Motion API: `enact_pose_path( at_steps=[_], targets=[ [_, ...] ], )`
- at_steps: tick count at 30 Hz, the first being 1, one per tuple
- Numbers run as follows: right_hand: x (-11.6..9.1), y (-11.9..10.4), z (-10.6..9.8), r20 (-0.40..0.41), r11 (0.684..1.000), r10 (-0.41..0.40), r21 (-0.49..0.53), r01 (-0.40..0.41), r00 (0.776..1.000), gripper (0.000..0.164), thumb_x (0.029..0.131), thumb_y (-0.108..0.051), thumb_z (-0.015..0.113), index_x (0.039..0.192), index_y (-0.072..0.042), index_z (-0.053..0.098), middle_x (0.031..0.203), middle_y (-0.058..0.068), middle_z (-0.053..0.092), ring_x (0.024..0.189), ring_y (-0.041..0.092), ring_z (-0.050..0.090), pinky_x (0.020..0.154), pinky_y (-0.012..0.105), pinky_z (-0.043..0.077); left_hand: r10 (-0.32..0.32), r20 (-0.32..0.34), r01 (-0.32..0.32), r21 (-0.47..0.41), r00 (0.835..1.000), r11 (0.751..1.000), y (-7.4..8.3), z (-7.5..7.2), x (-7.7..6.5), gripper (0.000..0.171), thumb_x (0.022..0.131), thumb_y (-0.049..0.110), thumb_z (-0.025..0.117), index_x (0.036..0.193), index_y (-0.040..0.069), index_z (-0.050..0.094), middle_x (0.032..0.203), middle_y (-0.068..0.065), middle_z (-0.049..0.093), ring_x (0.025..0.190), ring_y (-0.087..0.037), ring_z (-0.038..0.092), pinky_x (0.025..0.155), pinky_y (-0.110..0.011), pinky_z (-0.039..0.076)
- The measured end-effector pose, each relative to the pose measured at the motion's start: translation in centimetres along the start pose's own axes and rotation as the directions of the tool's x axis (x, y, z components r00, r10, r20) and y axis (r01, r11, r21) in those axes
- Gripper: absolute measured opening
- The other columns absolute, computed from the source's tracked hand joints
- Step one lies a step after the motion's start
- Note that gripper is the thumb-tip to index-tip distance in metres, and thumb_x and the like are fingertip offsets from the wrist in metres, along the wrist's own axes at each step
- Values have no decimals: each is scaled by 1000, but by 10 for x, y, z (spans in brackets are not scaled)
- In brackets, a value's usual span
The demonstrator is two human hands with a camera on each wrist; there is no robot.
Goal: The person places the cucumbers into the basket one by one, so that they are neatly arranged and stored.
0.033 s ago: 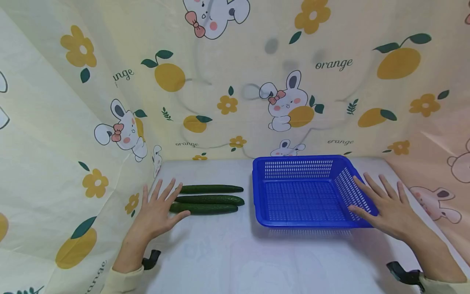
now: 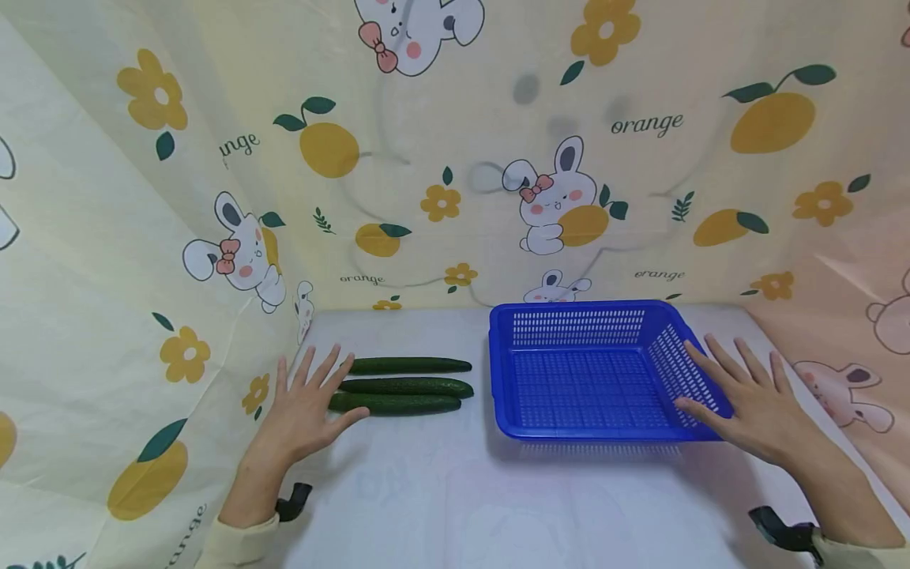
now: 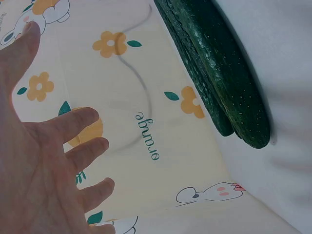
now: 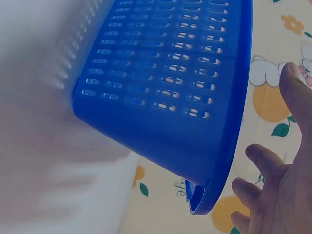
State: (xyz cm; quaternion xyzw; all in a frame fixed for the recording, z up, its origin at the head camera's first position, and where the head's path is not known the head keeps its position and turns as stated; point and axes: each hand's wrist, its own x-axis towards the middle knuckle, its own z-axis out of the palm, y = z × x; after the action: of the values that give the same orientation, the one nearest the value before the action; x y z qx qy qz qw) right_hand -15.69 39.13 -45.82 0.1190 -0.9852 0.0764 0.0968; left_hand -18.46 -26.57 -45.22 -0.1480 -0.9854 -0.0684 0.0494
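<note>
From the head view we count three cucumbers [image 2: 408, 386], one blue basket [image 2: 576, 387] and two bare hands over one white desk [image 2: 441, 490]. The three cucumbers lie side by side on the left part of the desk, pointing across it; the nearer two look to be touching, and the far one sits slightly apart. The left hand [image 2: 295, 419] covers their left ends from our line of sight. All five of its digits are spread, so we read that grip as unclosed. The basket stands upright to the right of the cucumbers, and we can see down to its slatted floor. The right hand [image 2: 764, 415] is at its right side, five digits fanned out, that grip likewise unclosed. We also count two pale cuffs [image 2: 245, 541], each with one black piece [image 2: 295, 502] beside it, and behind everything a printed cloth [image 2: 426, 95].

In the left wrist view we can make out two cucumbers, lying against each other and well apart from the left hand, whose thumb and four fingers show.

In the right wrist view we find the one basket, its slotted outer wall towards us. The thumb and three fingers we see are near its rim, apart from it.
</note>
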Motion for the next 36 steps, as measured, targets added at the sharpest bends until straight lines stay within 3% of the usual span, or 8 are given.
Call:
enact_pose_path(
  at_steps=[11,20,29,36],
  targets=[
    [-4,1,2,17,999,-22,38,21,1000,99,100,-57,65,174,-25,8,177,25,10,163,41,-18,122,56,-29,41,3,-41,-14,999,999,0,5,5,97,94,72,65,170,20,34,177,-12,25,163,-45,14,125,-77,-3],
    [-5,8,5,15,992,-55,112,53,998,101,99,-50,70,174,-17,11,177,25,10,165,41,-11,126,49,-26,116,48,-108,-140,992,984,-6,14,11,92,91,56,81,165,16,44,174,-16,32,160,-45,27,130,-68,7],
    [-6,15,11,27,989,-69,129,65,997,104,99,-49,71,173,-7,11,176,28,13,165,39,-7,129,41,-21,113,81,-95,-201,990,975,-25,31,18,80,90,44,88,157,14,56,161,-20,50,149,-51,43,122,-68,34],
    [-6,17,17,34,988,-69,144,63,997,105,100,-48,70,172,-5,7,176,29,13,166,35,-8,129,39,-19,94,97,-73,-205,991,976,-39,46,22,73,90,39,89,153,15,60,155,-20,55,141,-45,53,114,-63,47]
  ],
)
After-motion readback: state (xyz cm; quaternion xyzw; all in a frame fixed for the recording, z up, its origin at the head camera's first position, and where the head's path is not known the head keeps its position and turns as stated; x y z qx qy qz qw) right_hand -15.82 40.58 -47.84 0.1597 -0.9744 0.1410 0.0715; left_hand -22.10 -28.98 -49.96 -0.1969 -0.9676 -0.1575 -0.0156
